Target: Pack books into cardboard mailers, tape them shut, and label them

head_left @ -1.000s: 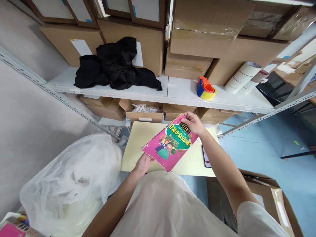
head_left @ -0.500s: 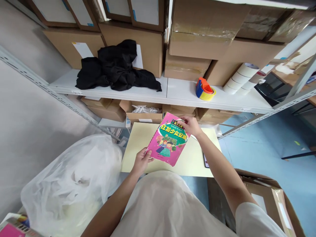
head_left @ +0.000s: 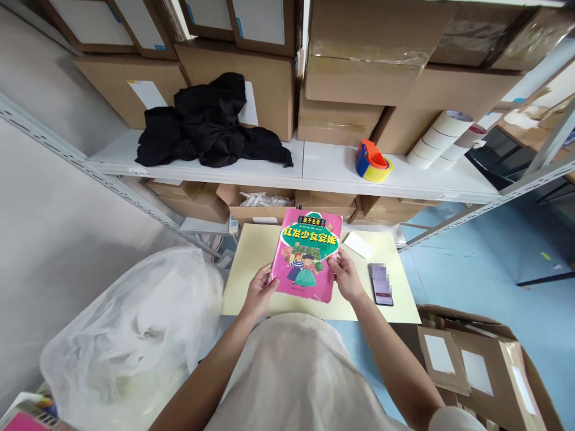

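A pink picture book (head_left: pixel 306 251) with a green banner and two cartoon children on its cover is held upright and square above a pale yellow table (head_left: pixel 251 257). My left hand (head_left: pixel 260 291) grips the book's lower left corner. My right hand (head_left: pixel 345 276) grips its lower right edge, thumb on the cover. A phone (head_left: pixel 380 284) lies on the table just right of my right hand. A small white card (head_left: pixel 357 244) lies behind it.
A white shelf (head_left: pixel 323 164) holds a black cloth (head_left: pixel 211 127), an orange and yellow tape dispenser (head_left: pixel 372 161) and white tape rolls (head_left: pixel 442 140) before cardboard boxes. A clear plastic bag (head_left: pixel 130 335) bulges at the left. An open cardboard box (head_left: pixel 485 371) sits at the lower right.
The book has turned from a slant to upright, facing me. My right hand slid from its top corner down to the lower right edge, uncovering the phone and card.
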Demonstrator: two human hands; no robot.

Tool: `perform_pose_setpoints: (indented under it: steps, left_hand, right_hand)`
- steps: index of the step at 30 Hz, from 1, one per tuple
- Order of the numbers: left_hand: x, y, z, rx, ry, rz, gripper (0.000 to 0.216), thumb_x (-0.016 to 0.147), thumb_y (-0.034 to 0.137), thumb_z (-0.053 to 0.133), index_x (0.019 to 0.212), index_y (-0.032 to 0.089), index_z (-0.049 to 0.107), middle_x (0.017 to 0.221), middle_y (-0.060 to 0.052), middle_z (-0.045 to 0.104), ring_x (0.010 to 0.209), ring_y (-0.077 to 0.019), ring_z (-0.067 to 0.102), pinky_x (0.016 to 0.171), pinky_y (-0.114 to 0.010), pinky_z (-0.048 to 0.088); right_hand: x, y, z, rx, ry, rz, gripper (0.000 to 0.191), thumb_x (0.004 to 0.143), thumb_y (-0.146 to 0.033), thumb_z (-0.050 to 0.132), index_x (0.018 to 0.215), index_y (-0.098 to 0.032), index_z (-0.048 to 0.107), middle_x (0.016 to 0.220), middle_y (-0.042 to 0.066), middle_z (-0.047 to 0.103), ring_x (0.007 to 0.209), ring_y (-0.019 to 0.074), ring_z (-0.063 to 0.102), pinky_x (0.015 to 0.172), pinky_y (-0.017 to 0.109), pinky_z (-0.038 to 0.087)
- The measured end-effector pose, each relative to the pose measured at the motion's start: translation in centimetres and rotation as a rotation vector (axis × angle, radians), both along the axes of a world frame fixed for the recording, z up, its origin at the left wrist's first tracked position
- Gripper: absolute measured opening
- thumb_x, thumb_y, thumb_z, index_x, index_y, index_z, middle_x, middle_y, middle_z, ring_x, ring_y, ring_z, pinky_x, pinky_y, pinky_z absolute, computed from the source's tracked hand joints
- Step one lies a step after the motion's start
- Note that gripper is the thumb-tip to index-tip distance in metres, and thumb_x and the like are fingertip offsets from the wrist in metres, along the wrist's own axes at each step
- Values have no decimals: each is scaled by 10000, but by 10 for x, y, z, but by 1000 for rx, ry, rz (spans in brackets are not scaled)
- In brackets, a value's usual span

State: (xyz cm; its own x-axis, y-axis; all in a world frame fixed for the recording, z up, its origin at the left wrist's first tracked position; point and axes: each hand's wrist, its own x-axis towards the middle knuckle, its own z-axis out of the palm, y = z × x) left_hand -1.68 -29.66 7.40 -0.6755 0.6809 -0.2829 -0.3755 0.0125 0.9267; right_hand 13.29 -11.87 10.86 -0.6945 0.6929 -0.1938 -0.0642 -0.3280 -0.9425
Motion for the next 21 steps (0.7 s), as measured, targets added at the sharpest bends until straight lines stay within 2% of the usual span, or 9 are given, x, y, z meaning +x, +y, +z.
perform_pose_setpoints:
  steps: [2,4,8,12,18,21]
  left_hand:
    - [-8,-1,1,-20,52,-15,655,699,445,738,1276,201,544,1116,-90,669,807,-152,656,660,-242,508]
    - [-14,0,1,-64,103,-42,657,726,448,703,1309,200,527,1120,-94,659,707,-119,630,594,-229,486]
    - [-18,2,0,-139,225,-129,533,730,435,680,1189,169,629,1028,-80,683,613,-102,595,563,-230,474]
    - [-13,-1,-6,-192,204,-128,482,736,465,664,1107,158,659,1040,-94,689,661,-132,635,575,-234,488]
    - [-13,-10,-18,-208,62,-104,621,694,564,686,1164,161,633,1152,-116,669,780,-183,685,658,-273,540]
    - [-20,-13,-30,-238,55,-95,606,704,555,679,1166,165,637,1148,-110,676,796,-192,688,653,-273,543]
  right_hand:
    - [6,-1,-1,-17,2,1,448,746,-480,698,1105,-251,559,908,29,729,742,203,684,577,279,531]
    - [9,0,-3,-11,-2,4,451,754,-473,689,1127,-248,570,936,38,728,797,217,684,628,298,539]
    - [8,-4,-13,76,-37,-55,368,762,-461,682,1035,-219,628,983,36,714,849,208,661,714,299,528]
    - [8,-13,-28,65,-114,-124,363,768,-497,651,968,-194,651,933,37,708,789,194,642,682,287,509]
    - [14,-20,-50,-55,-188,1,578,749,-483,632,1267,-244,540,1028,37,679,794,185,652,617,271,504]
    - [14,-21,-65,-44,-244,15,614,725,-441,635,1293,-228,539,955,35,659,793,191,654,647,299,530]
